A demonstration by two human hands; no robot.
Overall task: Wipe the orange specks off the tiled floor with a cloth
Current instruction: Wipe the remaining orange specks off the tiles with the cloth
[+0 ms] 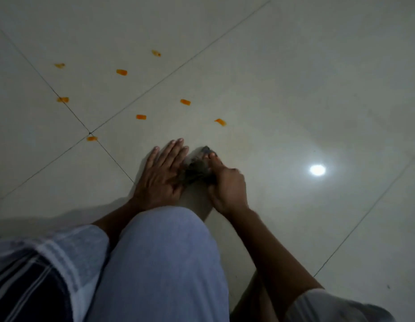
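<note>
Several orange specks lie scattered on the pale tiled floor, the nearest ones at the tile joint, in the middle and to the right. A small dark grey cloth sits bunched on the floor just in front of my knee. My left hand lies flat with straight fingers, its edge against the cloth's left side. My right hand grips the cloth's right side with curled fingers. Most of the cloth is hidden between the two hands.
My bent knee in light grey trousers fills the lower middle of the view. Dark grout lines cross at the left. A bright lamp reflection shines on the floor to the right.
</note>
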